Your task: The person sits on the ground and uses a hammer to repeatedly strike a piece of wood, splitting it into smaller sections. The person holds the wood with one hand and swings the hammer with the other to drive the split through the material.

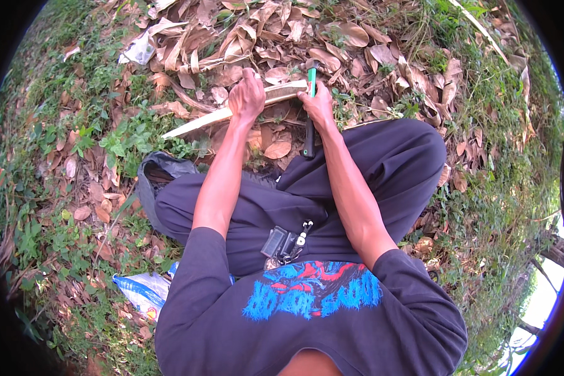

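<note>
Green and black, one hammer (311,76): held by the right hand (319,105), fingers closed around the handle fairly near the head, grip end pointing back toward the crossed legs. Pale wood, one long strip (197,124), seemingly doubled at its right end: lying aslant over the leaf litter in front of the shins, its right end just beside the right hand. Left hand (247,99): curled into a fist over the strip, hiding part of it; whether a small item is pinched between its fingertips cannot be told. Step in hand, by judgement: setting up the wood for hammer work; the next move appears to call for a steadied strip and a clear arc for the hammer head. In the way: the left fist over the strip, dry leaves (250,37) crowding its far side, the dark trousers (388,153) close on the near side. Also present: white plastic scrap (139,50), upper left; blue-and-white packet (143,291), lower left; small black device (279,241) with beaded cord (302,238), on the lap; green weeds (116,144).
</note>
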Available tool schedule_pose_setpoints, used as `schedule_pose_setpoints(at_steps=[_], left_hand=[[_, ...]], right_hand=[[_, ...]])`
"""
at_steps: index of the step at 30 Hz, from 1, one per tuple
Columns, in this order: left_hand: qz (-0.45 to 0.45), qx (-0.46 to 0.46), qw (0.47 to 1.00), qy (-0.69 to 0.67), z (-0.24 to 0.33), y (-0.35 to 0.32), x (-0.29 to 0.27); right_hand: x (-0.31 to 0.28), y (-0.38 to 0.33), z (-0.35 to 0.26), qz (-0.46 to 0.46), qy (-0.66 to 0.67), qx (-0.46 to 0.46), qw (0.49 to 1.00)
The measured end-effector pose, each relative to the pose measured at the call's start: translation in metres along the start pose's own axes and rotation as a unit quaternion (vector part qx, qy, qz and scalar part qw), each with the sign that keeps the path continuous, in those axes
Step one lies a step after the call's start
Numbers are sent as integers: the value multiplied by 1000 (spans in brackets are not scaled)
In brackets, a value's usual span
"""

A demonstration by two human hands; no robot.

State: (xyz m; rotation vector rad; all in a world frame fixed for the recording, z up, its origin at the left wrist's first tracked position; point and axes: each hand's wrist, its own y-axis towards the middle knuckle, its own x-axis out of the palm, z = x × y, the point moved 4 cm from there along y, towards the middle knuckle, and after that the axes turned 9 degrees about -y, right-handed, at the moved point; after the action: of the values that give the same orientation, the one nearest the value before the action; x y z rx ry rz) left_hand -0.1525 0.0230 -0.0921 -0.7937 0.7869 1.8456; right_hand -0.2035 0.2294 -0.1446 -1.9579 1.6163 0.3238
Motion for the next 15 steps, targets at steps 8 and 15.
schedule_pose_setpoints(at_steps=[8, 15], left_hand=[[96, -29, 992, -76, -4, -1, -16], [166, -129, 957, -200, -10, 1, -56]], right_hand=[[1, 4, 16, -15, 41, 9, 999], [2, 12, 21, -6, 4, -67, 998]])
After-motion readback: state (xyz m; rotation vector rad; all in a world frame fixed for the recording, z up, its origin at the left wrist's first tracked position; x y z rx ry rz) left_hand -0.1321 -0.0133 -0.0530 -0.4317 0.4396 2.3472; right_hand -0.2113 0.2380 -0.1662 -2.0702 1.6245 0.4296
